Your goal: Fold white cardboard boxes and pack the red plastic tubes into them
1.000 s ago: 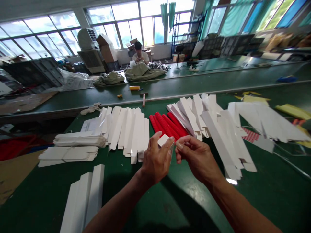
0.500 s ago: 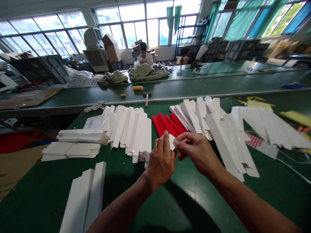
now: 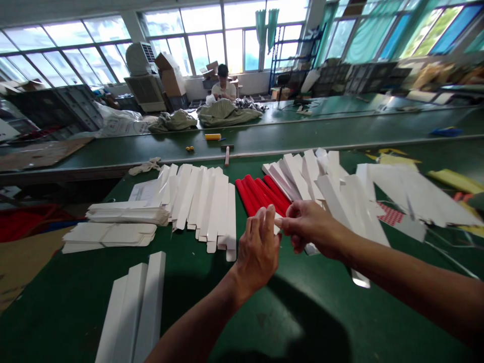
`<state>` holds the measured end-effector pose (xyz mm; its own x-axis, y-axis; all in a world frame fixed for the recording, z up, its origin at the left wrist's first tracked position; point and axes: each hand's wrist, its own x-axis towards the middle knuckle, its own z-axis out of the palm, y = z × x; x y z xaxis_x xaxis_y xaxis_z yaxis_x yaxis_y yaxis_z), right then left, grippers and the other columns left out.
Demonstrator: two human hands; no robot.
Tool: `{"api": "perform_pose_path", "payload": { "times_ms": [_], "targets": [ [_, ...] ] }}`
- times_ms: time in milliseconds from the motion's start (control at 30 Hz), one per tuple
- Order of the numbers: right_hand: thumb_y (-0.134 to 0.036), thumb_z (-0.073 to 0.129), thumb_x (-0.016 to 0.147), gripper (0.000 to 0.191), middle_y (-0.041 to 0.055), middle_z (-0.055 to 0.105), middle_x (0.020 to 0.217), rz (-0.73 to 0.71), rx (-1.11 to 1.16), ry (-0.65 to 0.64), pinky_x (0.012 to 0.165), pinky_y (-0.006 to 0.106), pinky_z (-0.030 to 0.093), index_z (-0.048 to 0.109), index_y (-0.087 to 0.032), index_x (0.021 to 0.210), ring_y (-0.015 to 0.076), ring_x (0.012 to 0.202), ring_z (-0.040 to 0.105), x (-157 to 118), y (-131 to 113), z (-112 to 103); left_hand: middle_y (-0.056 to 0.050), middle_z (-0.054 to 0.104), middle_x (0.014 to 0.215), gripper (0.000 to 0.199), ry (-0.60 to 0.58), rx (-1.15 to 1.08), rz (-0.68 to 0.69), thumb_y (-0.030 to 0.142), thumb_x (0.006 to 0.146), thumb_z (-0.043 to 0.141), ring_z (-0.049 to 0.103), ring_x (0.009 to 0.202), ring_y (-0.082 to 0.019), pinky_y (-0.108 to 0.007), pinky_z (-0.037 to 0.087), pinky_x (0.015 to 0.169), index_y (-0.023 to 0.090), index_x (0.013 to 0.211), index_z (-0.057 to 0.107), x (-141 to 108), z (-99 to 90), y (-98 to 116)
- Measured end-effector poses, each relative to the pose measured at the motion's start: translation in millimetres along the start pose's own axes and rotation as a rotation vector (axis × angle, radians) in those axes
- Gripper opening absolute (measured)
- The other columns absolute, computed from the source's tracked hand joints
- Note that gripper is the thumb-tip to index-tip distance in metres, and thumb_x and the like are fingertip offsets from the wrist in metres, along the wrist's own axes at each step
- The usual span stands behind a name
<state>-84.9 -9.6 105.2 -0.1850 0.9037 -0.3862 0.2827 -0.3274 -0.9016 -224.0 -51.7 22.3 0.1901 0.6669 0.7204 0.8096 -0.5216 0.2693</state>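
**Above the green workbench (image 3: 310, 312): left hand (image 3: 257, 252) and right hand (image 3: 312, 227) at a small white card piece (image 3: 277, 229)**

My left fingers (image 3: 263, 218) stand upright and close together, with the small white card piece at their tips, partly hidden behind them. My right fingertips (image 3: 290, 212) come in from the side, curled and narrowly parted, just beside the piece; from here I cannot tell whether they touch it. The piece sits in front of a bundle of red folded strips (image 3: 260, 197), which lies on the bench between two groups of white die-cut card. To the left, a fanned row of white card strips (image 3: 202, 206) lies just beside the red bundle. Beyond that row are flat stacks of white card sleeves (image 3: 121, 227), and nearer me lie three long folded white sleeves (image 3: 136, 307), side by side. To the right, a loose heap of white strips (image 3: 333, 194) runs toward larger white card blanks (image 3: 412, 194) and a red-checked sheet (image 3: 391, 214). On a second green bench (image 3: 321, 128) beyond lie a yellow cylinder (image 3: 213, 136) and a pale stick (image 3: 227, 156) near its edge. Well apart, at the far bench, a co-worker (image 3: 223, 85) sits behind olive-green sacks (image 3: 227, 113).
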Motion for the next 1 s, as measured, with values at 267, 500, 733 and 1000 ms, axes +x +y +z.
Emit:
{"api": "perform_pose_path", "payload": {
  "times_ms": [267,500,733,1000],
  "targets": [
    [-0.060,0.074,0.067,0.049,-0.0080,0.050,0.043,-0.072,0.151,0.020,0.028,0.021,0.037,0.044,-0.022,0.072,0.0095,0.030,0.043,7,37,17,-0.014,0.048,0.135,0.049,-0.127,-0.144,-0.095,0.013,0.090,0.049,0.048,0.124,-0.026,-0.044,0.047,0.101,0.021,0.137,0.043,10,-17.7,-10],
    [-0.050,0.066,0.075,0.036,-0.0082,0.044,0.057,-0.455,0.007,0.201,0.045,0.021,0.032,0.045,-0.021,0.079,0.0087,0.048,0.041,42,98,34,-0.019,0.044,0.139,0.066,-0.250,-0.273,-0.054,0.011,0.076,0.054,0.043,0.131,-0.029,-0.047,0.041,0.108,0.011,0.140,0.040,17,-31.8,-20],
    [-0.041,0.072,0.069,0.034,-0.0029,0.058,0.069,-0.499,-0.373,0.257,0.054,0.023,0.038,0.048,-0.021,0.082,0.0136,0.060,0.054,50,146,56,-0.013,0.059,0.116,0.050,0.139,-0.222,-0.243,0.034,0.078,0.071,0.059,0.111,-0.026,-0.042,0.053,0.094,0.016,0.122,0.054,11,12.5,-20],
    [-0.040,0.058,0.085,0.049,0.0229,0.057,0.117,-0.089,-0.715,0.801,0.087,0.042,0.044,0.046,-0.009,0.120,0.0318,0.106,0.056,64,200,-96,-0.009,0.059,0.119,0.091,0.177,0.056,-0.868,0.044,0.057,0.080,0.064,0.081,-0.025,-0.039,0.055,0.064,0.025,0.136,0.040,-6,-6.6,-74]
  ]
}}
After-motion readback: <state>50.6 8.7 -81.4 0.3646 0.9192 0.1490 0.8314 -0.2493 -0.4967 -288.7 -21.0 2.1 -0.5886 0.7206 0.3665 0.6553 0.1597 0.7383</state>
